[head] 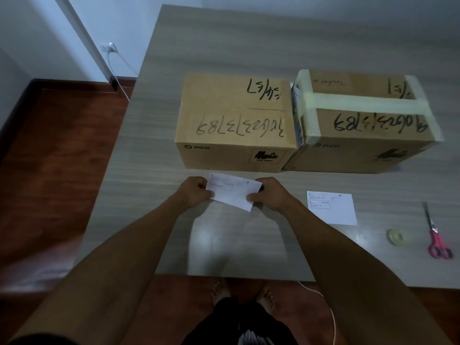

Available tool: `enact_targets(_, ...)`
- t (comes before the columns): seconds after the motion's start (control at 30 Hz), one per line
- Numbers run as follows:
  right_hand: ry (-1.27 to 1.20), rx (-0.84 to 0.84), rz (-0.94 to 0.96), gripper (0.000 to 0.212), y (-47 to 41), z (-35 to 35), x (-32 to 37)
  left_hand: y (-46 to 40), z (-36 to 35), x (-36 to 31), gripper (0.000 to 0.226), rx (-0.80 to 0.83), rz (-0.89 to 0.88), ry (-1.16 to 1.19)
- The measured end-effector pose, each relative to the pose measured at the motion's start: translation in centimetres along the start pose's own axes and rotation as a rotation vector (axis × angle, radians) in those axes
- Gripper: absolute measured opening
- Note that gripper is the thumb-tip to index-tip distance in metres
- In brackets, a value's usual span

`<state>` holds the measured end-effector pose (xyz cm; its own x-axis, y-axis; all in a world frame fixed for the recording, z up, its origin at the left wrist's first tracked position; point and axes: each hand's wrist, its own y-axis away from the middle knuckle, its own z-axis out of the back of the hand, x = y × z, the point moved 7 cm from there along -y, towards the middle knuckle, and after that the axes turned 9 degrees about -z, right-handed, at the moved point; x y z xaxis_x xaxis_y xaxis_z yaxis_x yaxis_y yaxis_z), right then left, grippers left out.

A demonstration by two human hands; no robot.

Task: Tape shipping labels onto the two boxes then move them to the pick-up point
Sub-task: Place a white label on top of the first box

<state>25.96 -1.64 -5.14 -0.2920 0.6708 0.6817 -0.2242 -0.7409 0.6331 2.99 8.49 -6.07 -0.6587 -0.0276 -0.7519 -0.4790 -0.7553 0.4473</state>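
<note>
Gripping one short end of a shipping label [232, 191], the left hand [195, 192] has its fingers curled over the paper's edge with the thumb pressed on top, and the right hand [270, 195] does the same at the other end, thumb on the face and fingers tucked behind. The label is up off the table [154, 145], stretched between both fists and tilted, its printed side facing up. Right in front of it, just beyond the knuckles, sits the left box [235, 120], plain brown cardboard with black marker scrawl across the top flaps and a PICO logo plus a hazard sticker on its near face. Hard up against it on the right is the right box [368, 123], same kind of carton, this one banded with pale tape across the lid and down its left edge. Over to the right of the hands, a second label [332, 207] lies flat on the table, print up, near the right wrist but apart from it. Further right again, a roll of clear tape [395, 236] lies flat, and just beside that a pair of pink-handled scissors [436, 232], blades pointing away from the person. Off the table's left edge, dark wooden floor [57, 150], and a white cable [117, 73] running down from a wall socket.
</note>
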Motion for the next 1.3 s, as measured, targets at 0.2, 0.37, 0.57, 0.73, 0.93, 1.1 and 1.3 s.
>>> enact_targets(0.2, -0.169, -0.012, 0.041, 0.035, 3.2, 2.2, 3.7, 2.1, 2.2, -4.2, 0.02, 0.056, -0.016, 0.219)
enact_targets(0.37, -0.194, -0.074, 0.111, 0.035, 5.6, 4.7, 7.4, 3.4, 5.0, -7.8, 0.019, 0.034, -0.078, 0.233)
enact_targets(0.57, -0.18, -0.143, 0.172, 0.021, 7.2, 7.7, 11.3, 4.3, 7.6, -12.5, 0.028, -0.094, -0.152, 0.249)
enact_targets(0.73, -0.098, -0.181, 0.199, 0.021, 7.0, 10.2, 13.7, 3.5, 8.9, -15.2, 0.024, -0.173, -0.185, 0.262)
enact_targets(0.93, -0.088, -0.189, 0.217, 0.027, 4.9, 12.8, 15.5, 1.1, 9.7, -17.3, 0.014, -0.259, -0.197, 0.266)
enact_targets(1.1, -0.124, -0.248, 0.224, 0.015, 1.6, 14.5, 16.5, -1.9, 10.6, -17.8, 0.013, -0.377, -0.174, 0.278)
enact_targets(1.3, -0.175, -0.375, 0.191, 0.02, -2.4, 15.3, 17.0, -4.8, 11.5, -17.3, 0.024, -0.46, -0.135, 0.222)
